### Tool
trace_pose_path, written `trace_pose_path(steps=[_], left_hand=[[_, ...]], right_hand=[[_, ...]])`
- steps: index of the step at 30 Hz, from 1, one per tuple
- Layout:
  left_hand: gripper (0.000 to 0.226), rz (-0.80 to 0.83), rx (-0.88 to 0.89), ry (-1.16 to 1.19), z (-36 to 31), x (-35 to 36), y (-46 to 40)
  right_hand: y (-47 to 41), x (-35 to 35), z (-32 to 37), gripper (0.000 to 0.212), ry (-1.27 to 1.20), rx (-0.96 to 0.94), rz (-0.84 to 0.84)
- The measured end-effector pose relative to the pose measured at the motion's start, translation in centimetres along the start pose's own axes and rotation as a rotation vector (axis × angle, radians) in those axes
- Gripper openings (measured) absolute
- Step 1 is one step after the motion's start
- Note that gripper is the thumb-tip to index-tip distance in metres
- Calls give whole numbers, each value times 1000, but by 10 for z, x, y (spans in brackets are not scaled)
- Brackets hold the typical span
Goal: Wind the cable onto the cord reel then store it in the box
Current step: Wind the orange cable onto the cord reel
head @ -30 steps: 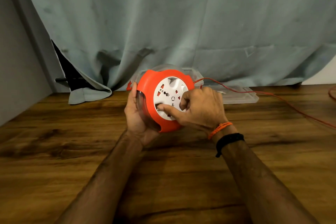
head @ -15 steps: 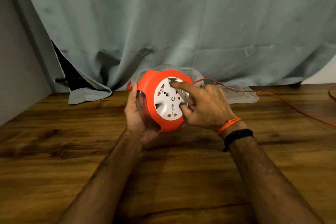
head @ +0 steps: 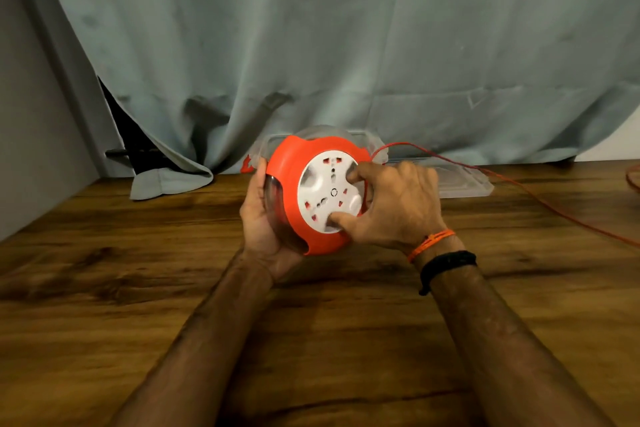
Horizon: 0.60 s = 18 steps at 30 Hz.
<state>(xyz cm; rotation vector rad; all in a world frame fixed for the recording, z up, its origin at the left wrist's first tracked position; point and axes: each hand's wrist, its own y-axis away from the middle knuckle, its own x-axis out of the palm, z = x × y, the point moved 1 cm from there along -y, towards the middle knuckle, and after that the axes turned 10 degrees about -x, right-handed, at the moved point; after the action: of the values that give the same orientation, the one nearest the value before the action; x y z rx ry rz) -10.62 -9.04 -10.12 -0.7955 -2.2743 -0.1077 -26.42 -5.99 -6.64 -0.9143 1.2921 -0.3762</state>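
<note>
Round glossy cord reel; thin cable.

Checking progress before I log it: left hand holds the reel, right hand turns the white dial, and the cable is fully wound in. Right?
Not quite. The head view shows the cable not fully wound: it trails from the reel across the table to the right. The rest holds: the left hand holds the reel, the right hand is on the white dial.

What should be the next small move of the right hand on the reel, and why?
Probably one more turn of the white disc with the right hand. The left hand holds the reel steady, and much red cable lies across the table.
</note>
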Motion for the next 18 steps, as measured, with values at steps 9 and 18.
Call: trace_pose_path(steps=[9,18], left_hand=[[83,-62,30,3,-5,-1,1],[89,37,-40,20,0,-4,-1]], right_hand=[[-3,9,26,76,-80,127,25],[-6,-16,1,26,-272,-96,46]])
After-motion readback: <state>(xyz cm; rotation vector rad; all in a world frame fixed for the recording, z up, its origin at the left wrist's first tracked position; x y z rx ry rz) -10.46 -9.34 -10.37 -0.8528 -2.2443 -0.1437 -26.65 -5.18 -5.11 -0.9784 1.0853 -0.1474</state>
